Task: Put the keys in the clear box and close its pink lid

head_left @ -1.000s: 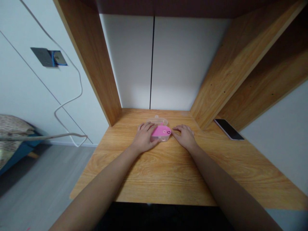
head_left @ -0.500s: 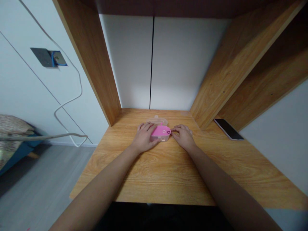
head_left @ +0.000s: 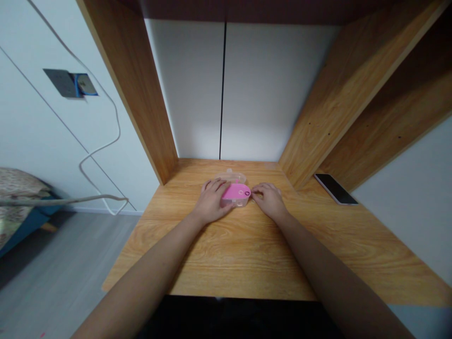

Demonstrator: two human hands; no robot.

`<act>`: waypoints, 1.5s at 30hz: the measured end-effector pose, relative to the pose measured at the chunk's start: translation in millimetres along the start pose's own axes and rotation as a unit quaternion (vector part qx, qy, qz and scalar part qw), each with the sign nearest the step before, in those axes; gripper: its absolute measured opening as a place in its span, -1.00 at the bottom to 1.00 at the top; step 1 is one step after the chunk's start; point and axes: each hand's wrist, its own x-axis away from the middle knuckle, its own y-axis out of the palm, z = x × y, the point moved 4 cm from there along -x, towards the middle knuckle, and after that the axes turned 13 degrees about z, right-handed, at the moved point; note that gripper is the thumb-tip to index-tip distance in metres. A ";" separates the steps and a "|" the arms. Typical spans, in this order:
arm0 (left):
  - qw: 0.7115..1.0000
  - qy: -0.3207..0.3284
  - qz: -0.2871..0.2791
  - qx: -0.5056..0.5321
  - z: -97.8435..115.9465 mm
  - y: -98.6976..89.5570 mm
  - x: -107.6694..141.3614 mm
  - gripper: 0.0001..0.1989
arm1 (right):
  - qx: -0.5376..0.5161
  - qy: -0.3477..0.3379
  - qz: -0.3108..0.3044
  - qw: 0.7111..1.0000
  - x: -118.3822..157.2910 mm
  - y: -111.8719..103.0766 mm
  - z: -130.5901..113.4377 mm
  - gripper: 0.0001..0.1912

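Note:
A small clear plastic case point(head_left: 240, 203) sits on the wooden desktop, with its see-through lid point(head_left: 231, 177) tipped back on the far side. Across the top of the case lies a flat pink piece point(head_left: 233, 191) with a rounded right end, marked by one pale ring and one dark ring. My left hand point(head_left: 212, 200) grips the left end, fingers over the far side and thumb along the near side. At the right tip of the pink piece, my right hand point(head_left: 269, 200) has thumb and fingertips pinched together; whatever is between them is too small to make out.
A dark-screened phone point(head_left: 335, 189) lies at the right by the wooden upright point(head_left: 328, 113). Another upright point(head_left: 141, 117) borders the left, and a shelf point(head_left: 243, 10) hangs overhead. A white cable point(head_left: 118, 127) runs down the left wall past an opened socket point(head_left: 72, 84).
Hardly anything differs. Both hands stay in place at the case, and the view has shifted very slightly.

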 end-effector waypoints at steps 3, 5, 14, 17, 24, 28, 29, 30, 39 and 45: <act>1.000 -0.002 -0.002 -0.002 0.0 -0.2 0.2 -0.32 | -0.006 -0.001 -0.002 1.000 -0.8 -0.1 0.2 -0.81; 1.000 -0.002 -0.003 -0.003 -0.4 0.1 0.5 -0.31 | 0.000 0.010 0.006 1.000 -0.8 -0.5 1.7 -0.80; 1.000 -0.004 -0.005 -0.006 -1.7 2.5 1.0 -0.30 | 0.032 0.052 -0.004 0.998 3.0 3.3 8.4 -0.81; 1.000 -0.004 -0.005 -0.005 -1.8 2.6 1.1 -0.30 | 0.023 0.045 0.000 0.999 2.3 3.7 8.4 -0.83; 1.000 -0.003 -0.004 -0.001 -0.7 1.9 0.9 -0.30 | 0.006 0.024 0.003 1.000 1.9 7.0 9.5 -0.85; 1.000 -0.003 -0.004 -0.001 -1.3 1.6 1.0 -0.30 | 0.003 0.025 0.002 1.000 2.3 9.4 10.3 -0.85; 1.000 -0.003 -0.003 -0.001 -1.6 1.6 1.1 -0.30 | 0.003 0.025 0.003 1.000 2.4 9.5 10.3 -0.85; 1.000 -0.002 -0.002 0.000 -1.9 1.7 1.2 -0.30 | 0.003 0.024 0.003 1.000 2.5 9.6 10.0 -0.84; 1.000 0.000 -0.002 -0.001 -2.2 2.9 1.3 -0.30 | 0.008 -0.001 0.012 1.000 3.7 7.4 2.7 -0.87; 1.000 0.000 -0.006 -0.004 -3.1 3.6 1.5 -0.30 | -0.067 0.003 0.078 0.995 -1.2 -7.5 -5.5 -0.84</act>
